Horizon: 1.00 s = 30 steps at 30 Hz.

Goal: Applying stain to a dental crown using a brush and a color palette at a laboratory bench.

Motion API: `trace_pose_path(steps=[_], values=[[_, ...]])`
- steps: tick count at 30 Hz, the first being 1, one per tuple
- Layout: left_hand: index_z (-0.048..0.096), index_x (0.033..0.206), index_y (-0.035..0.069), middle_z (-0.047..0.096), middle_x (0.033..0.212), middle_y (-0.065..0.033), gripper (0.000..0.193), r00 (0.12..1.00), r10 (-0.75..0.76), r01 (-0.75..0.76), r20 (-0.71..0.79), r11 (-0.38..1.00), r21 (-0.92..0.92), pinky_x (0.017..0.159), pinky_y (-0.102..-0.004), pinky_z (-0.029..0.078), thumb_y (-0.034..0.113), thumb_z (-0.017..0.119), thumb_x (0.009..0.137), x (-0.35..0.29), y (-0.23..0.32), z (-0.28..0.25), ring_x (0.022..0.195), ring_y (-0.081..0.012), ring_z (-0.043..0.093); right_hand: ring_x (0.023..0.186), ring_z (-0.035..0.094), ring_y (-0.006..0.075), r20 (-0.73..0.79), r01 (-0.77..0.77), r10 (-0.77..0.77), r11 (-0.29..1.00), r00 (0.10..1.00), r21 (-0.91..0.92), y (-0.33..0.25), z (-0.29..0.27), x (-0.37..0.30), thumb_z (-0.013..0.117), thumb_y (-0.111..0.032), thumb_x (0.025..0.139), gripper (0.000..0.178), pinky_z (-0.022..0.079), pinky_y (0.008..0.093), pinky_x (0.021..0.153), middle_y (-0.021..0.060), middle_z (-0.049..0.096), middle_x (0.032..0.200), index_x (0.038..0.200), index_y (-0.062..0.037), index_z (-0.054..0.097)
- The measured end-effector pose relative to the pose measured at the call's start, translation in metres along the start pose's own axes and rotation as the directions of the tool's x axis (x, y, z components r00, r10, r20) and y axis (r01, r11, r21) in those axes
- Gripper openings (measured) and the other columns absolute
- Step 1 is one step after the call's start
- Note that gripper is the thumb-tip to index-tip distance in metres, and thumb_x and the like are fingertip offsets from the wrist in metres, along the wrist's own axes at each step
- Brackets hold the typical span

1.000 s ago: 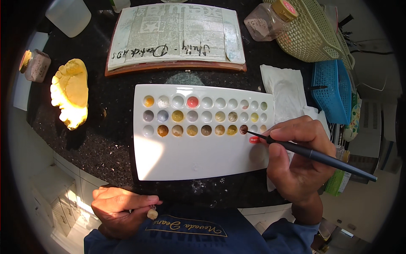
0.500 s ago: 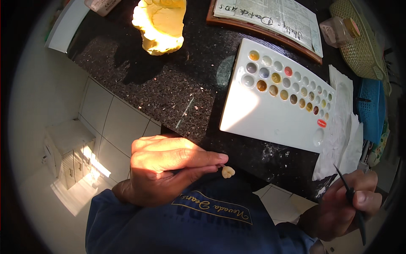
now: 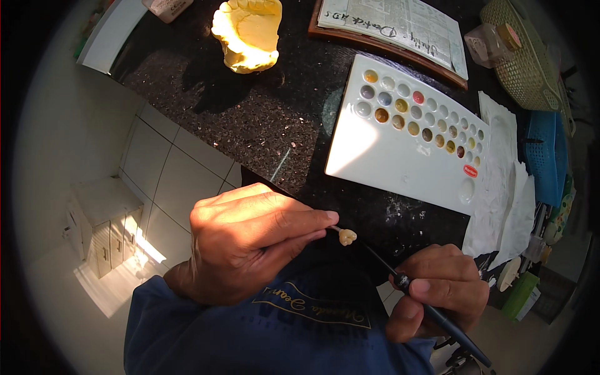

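A small cream-yellow dental crown (image 3: 347, 237) with a grooved top sits at the end of a thin stem. The fingertips of my left hand (image 3: 253, 234) pinch that stem, above my lap at the counter's front edge. My right hand (image 3: 445, 290) is closed around a fine brush (image 3: 461, 339) with a dark handle, held like a pen. The brush's thin tip points up and left at the crown, close to its right side; whether it touches cannot be made out. Beyond both hands lies a white ceramic palette (image 3: 394, 169) with rows of wells holding coloured pastes.
On the dark speckled counter (image 3: 244, 134) stands a yellow plaster dental model (image 3: 253, 34). A wood-edged board (image 3: 381, 37) with paper lies behind the palette. White tissue (image 3: 494, 212), a blue basket (image 3: 542, 156), a beige basket (image 3: 525, 72) and a clear jar (image 3: 484, 47) are at the right.
My right hand has come in from the far right, bringing the brush tip near the crown. The crown has shifted slightly right and up and is turned differently. The whole view has tilted a little.
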<state>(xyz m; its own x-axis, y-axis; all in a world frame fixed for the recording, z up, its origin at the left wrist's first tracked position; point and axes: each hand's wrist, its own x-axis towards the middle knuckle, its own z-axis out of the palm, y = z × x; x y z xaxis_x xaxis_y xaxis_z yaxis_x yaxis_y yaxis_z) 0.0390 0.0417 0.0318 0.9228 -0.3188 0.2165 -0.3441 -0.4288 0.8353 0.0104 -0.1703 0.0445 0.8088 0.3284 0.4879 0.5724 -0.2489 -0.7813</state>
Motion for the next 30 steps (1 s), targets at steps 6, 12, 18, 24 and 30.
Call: trace_pose_path(steps=[6, 12, 18, 24, 30], values=[[0.071, 0.08, 0.002, 0.069, 0.072, -0.0079, 0.017, 1.0, 0.005, -0.005, 0.018, 1.0, -0.002, 0.056, -0.0267, 0.048, 0.0, 0.074, 0.063, 0.0026, 0.0005, 0.0001, 0.06, -0.0174, 0.064, 0.055, 0.057, 0.0155, -0.023, -0.027, 0.027, 1.0, 0.999, 0.008, -0.0015, 0.0017, -0.0016, 0.059, 0.0, 0.072, 0.027, 0.047, 0.0245, 0.049, 0.0104, 0.051, 0.081, 0.097, -0.0007, 0.049], [0.071, 0.081, 0.002, 0.069, 0.071, -0.0077, 0.017, 1.0, 0.005, -0.005, 0.014, 1.0, -0.013, 0.056, -0.0267, 0.047, 0.001, 0.075, 0.064, 0.0005, -0.0027, 0.0, 0.06, -0.0171, 0.064, 0.055, 0.057, 0.0155, 0.006, -0.042, 0.042, 0.999, 0.999, 0.027, 0.0002, 0.0019, -0.0023, 0.061, -0.001, 0.071, 0.029, 0.046, 0.0245, 0.048, 0.0096, 0.051, 0.082, 0.098, -0.0015, 0.052], [0.071, 0.081, 0.002, 0.068, 0.071, -0.0076, 0.018, 1.0, 0.007, -0.007, 0.017, 1.0, -0.007, 0.055, -0.0267, 0.048, 0.001, 0.075, 0.064, 0.002, -0.001, -0.0001, 0.06, -0.0171, 0.064, 0.055, 0.056, 0.015, -0.007, -0.036, 0.036, 0.999, 0.999, 0.015, -0.0008, 0.0032, -0.0018, 0.061, -0.001, 0.071, 0.029, 0.045, 0.0241, 0.047, 0.0096, 0.051, 0.081, 0.099, -0.0009, 0.053], [0.071, 0.081, 0.002, 0.068, 0.071, -0.008, 0.017, 1.0, 0.012, -0.012, 0.021, 1.0, -0.003, 0.055, -0.0266, 0.048, 0.002, 0.075, 0.064, 0.0014, -0.0028, -0.0002, 0.06, -0.0174, 0.064, 0.054, 0.056, 0.0147, -0.007, -0.046, 0.046, 0.999, 0.999, 0.009, -0.0007, 0.0042, -0.002, 0.062, -0.002, 0.072, 0.029, 0.045, 0.024, 0.046, 0.0095, 0.052, 0.081, 0.099, -0.0007, 0.053], [0.071, 0.081, 0.002, 0.069, 0.071, -0.0082, 0.017, 0.999, 0.016, -0.016, 0.035, 1.0, -0.003, 0.055, -0.0268, 0.048, 0.002, 0.074, 0.064, 0.0027, -0.0018, -0.0017, 0.06, -0.0173, 0.064, 0.054, 0.057, 0.0149, -0.029, -0.05, 0.051, 0.999, 0.998, 0.022, -0.0017, 0.0051, -0.0005, 0.061, -0.001, 0.072, 0.031, 0.046, 0.0242, 0.047, 0.0102, 0.051, 0.082, 0.101, -0.0013, 0.053]])
